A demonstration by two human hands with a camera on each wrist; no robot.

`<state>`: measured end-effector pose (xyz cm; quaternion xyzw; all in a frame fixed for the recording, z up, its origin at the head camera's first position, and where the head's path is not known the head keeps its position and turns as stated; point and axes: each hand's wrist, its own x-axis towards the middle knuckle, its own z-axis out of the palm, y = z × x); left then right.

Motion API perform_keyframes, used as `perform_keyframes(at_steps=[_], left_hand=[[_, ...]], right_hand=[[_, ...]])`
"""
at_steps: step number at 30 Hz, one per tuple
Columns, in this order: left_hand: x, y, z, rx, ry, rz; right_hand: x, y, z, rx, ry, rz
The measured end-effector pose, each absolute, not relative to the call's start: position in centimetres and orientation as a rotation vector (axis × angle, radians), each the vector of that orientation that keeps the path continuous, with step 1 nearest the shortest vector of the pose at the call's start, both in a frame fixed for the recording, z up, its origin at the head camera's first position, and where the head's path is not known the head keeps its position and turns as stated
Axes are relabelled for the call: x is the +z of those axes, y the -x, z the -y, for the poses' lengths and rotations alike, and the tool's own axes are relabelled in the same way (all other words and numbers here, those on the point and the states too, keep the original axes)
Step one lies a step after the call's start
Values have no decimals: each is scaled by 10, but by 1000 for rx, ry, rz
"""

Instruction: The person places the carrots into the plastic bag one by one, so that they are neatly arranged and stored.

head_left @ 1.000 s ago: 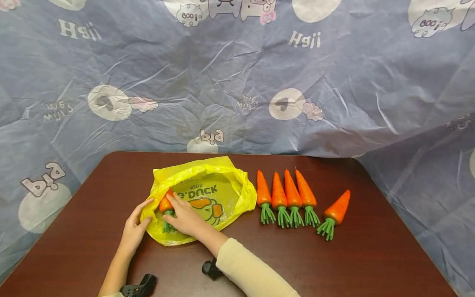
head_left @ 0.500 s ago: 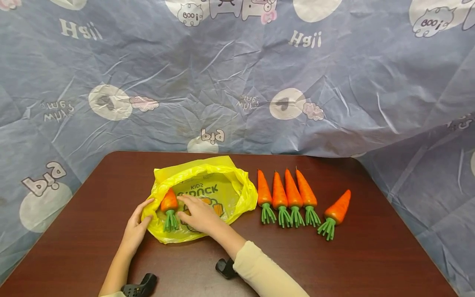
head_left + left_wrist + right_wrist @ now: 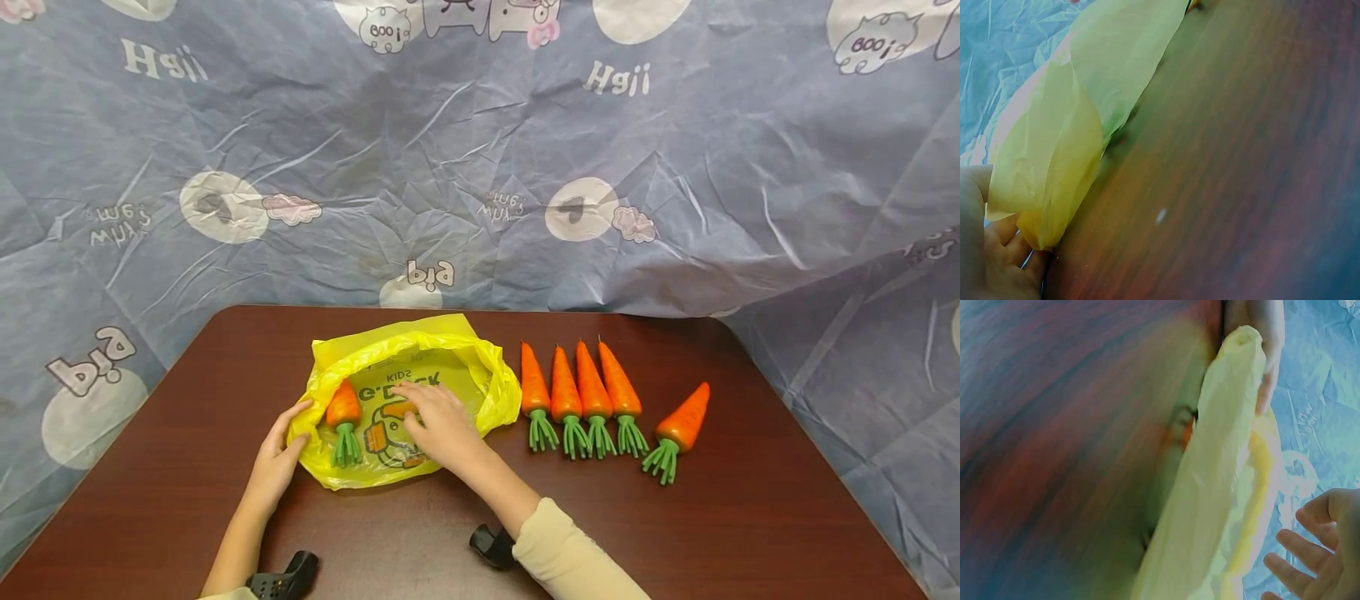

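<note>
A yellow plastic bag (image 3: 408, 337) lies with its mouth spread on the table, and one orange carrot (image 3: 343, 406) with green stems rests inside at its left. My left hand (image 3: 272, 467) grips the bag's left edge between thumb and fingers; the left wrist view shows the yellow film (image 3: 1054, 150) held there by the hand (image 3: 1007, 256). Over the bag's middle, right of the carrot, hovers my right hand (image 3: 448, 427), holding nothing. In the right wrist view this hand (image 3: 1322, 550) has its fingers spread beside the bag (image 3: 1210, 481).
Four carrots, no: several carrots (image 3: 566, 392) lie side by side just right of the bag, stems toward me. Another carrot (image 3: 684, 423) lies tilted farther right on the brown table (image 3: 720, 533). A patterned blue-grey cloth (image 3: 465, 167) hangs behind.
My right hand has let go of the carrot in the bag and moved right, away from it. The left hand keeps its grip on the bag's edge.
</note>
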<state>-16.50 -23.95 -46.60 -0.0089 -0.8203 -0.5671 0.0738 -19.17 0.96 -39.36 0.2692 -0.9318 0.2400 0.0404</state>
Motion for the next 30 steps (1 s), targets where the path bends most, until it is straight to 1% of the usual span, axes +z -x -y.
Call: perform_keyframes(at_steps=[13, 30], left_hand=[[-466, 166, 240, -1706, 37, 2453], [-468, 165, 238, -1715, 40, 2455]], right_hand=[[-384, 187, -51, 724, -682, 2796], [-388, 175, -102, 684, -520, 2789]])
